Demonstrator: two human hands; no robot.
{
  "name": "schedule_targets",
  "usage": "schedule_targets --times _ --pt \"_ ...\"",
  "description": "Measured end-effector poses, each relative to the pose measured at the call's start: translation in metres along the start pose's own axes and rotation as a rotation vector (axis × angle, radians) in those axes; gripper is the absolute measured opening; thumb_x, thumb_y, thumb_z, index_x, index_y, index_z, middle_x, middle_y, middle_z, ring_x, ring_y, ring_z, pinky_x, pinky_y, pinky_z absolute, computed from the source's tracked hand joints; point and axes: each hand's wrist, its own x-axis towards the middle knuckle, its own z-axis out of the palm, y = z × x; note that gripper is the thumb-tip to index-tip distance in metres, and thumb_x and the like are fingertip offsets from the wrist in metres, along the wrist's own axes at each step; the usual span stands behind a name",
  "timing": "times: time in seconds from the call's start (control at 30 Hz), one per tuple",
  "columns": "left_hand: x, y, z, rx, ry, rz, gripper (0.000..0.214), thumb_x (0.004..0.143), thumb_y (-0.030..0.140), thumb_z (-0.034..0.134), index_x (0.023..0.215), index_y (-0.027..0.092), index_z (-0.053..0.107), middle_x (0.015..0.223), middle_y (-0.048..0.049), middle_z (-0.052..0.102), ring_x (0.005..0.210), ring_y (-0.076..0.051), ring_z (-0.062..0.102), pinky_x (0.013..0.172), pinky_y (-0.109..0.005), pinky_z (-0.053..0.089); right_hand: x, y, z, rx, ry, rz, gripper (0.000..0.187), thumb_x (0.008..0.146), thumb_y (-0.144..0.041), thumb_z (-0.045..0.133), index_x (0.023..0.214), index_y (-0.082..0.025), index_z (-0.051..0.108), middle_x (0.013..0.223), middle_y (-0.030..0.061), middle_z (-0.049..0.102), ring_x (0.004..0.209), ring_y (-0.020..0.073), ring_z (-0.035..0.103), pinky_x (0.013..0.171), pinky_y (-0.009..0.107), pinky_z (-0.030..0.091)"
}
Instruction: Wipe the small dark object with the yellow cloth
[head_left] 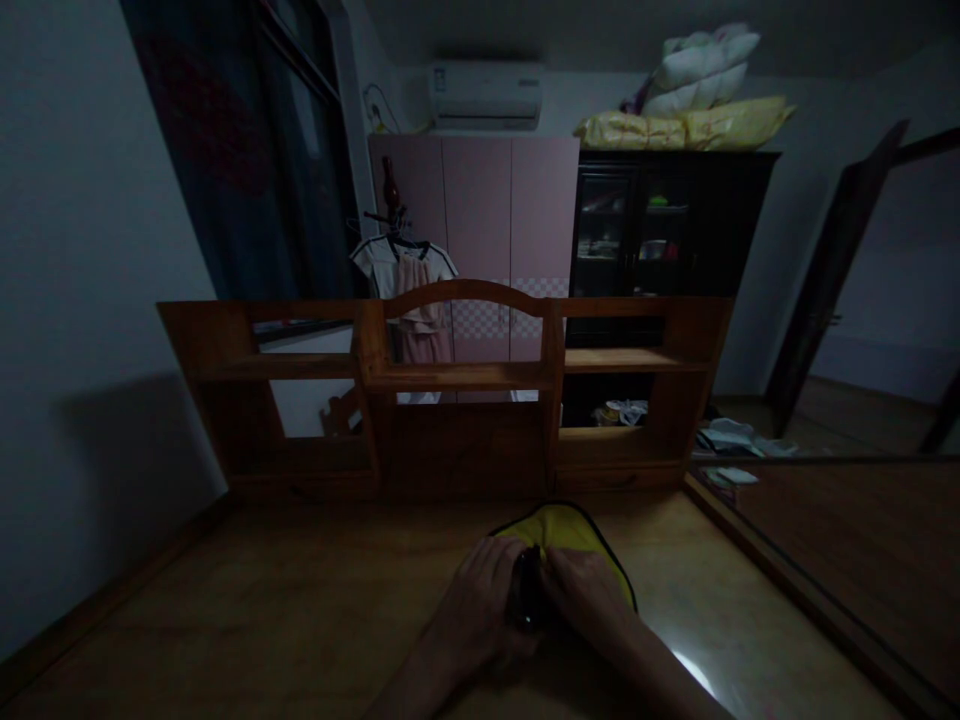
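A small dark, glossy object (529, 590), whose kind I cannot make out in the dim light, sits between my two hands. My left hand (478, 600) is closed around its left side. On its right, my right hand (589, 590) is closed, fingertips bunched against the object and a gathered fold of yellow cloth (559, 523). The cloth has a black edge and spreads out behind and beneath both hands on the wooden desk (322, 590). My palms and the object's underside are hidden.
A wooden shelf unit (461, 378) with open compartments rises along the desk's far edge. Behind it stand a pink wardrobe (478, 210), a dark glass-fronted cabinet (675, 220) and hanging clothes (409, 275). To the left is a wall; a raised wooden rim (780, 575) borders the right side.
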Motion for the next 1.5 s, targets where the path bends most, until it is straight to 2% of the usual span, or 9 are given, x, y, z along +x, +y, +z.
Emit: schedule_targets --times 0.2,0.37,0.53,0.67,0.8,0.9,1.13,1.37,1.5 --pt "0.000 -0.002 0.003 -0.013 0.070 -0.009 0.079 0.059 0.029 0.074 0.127 0.015 0.038 0.120 -0.0143 0.054 0.113 -0.031 0.051 0.098 -0.048 0.045 -0.005 -0.007 -0.010 0.200 0.058 -0.026 0.019 0.089 -0.018 0.042 0.102 -0.018 0.056 0.088 0.0062 0.065 0.076 0.0183 0.061 0.068 0.026 0.043" --pt "-0.001 0.004 0.001 -0.037 0.074 0.029 0.078 0.062 0.033 0.073 0.128 0.015 0.036 0.121 -0.0161 0.052 0.115 -0.031 0.051 0.098 -0.047 0.045 -0.010 -0.010 -0.007 0.426 0.147 0.012 0.043 0.078 -0.017 0.049 0.121 -0.016 0.052 0.101 0.0084 0.066 0.091 0.0217 0.061 0.081 0.032 0.046" --pt "-0.004 0.008 -0.002 -0.010 0.039 0.120 0.082 0.064 0.039 0.074 0.131 0.015 0.034 0.122 -0.0166 0.053 0.116 -0.032 0.051 0.097 -0.047 0.045 -0.011 -0.010 -0.005 0.594 0.102 -0.054 0.043 0.083 -0.020 0.048 0.126 -0.019 0.049 0.115 0.0091 0.063 0.103 0.0226 0.058 0.090 0.036 0.045" --pt "-0.004 0.008 -0.002 0.025 0.054 0.136 0.082 0.064 0.036 0.074 0.132 0.014 0.033 0.123 -0.0170 0.052 0.117 -0.031 0.050 0.099 -0.046 0.044 -0.010 -0.011 -0.007 0.562 0.095 -0.097 0.038 0.086 -0.018 0.047 0.125 -0.020 0.048 0.109 0.0078 0.064 0.099 0.0200 0.060 0.085 0.031 0.046" --pt "-0.004 0.010 -0.003 0.040 0.062 0.135 0.080 0.064 0.034 0.073 0.132 0.014 0.034 0.122 -0.0163 0.053 0.117 -0.031 0.051 0.099 -0.046 0.044 -0.008 -0.012 -0.006 0.354 0.050 -0.031 0.023 0.091 -0.017 0.040 0.111 -0.019 0.052 0.090 0.0052 0.067 0.080 0.0174 0.063 0.068 0.025 0.045" --pt "-0.004 0.011 -0.005 0.042 0.053 0.119 0.080 0.064 0.037 0.073 0.131 0.015 0.035 0.122 -0.0157 0.053 0.116 -0.031 0.051 0.098 -0.046 0.044 -0.009 -0.011 -0.005 0.196 0.038 0.014 0.019 0.092 -0.019 0.042 0.106 -0.017 0.054 0.085 0.0059 0.067 0.075 0.0185 0.063 0.063 0.025 0.041" --pt "-0.007 0.009 -0.003 0.050 0.026 0.102 0.081 0.066 0.041 0.072 0.132 0.015 0.034 0.124 -0.0161 0.052 0.117 -0.031 0.050 0.100 -0.044 0.042 -0.009 -0.009 -0.013 0.089 0.016 0.033 0.017 0.093 -0.024 0.044 0.092 -0.017 0.059 0.076 0.0084 0.068 0.066 0.0204 0.063 0.059 0.027 0.037" --pt "-0.007 0.005 -0.002 0.088 0.018 0.069 0.080 0.065 0.035 0.073 0.133 0.015 0.035 0.127 -0.0152 0.050 0.120 -0.030 0.047 0.101 -0.043 0.042 -0.009 -0.010 -0.007 0.116 0.005 -0.019 0.021 0.096 -0.023 0.037 0.109 -0.016 0.052 0.085 0.0079 0.068 0.074 0.0185 0.063 0.063 0.025 0.039" --pt "-0.006 0.006 -0.004 0.114 0.015 0.088 0.085 0.061 0.032 0.075 0.133 0.015 0.035 0.127 -0.0152 0.050 0.120 -0.031 0.047 0.103 -0.045 0.041 -0.011 -0.011 -0.007 0.278 0.054 -0.065 0.026 0.092 -0.019 0.039 0.117 -0.017 0.045 0.093 0.0078 0.065 0.081 0.0193 0.061 0.068 0.027 0.042"
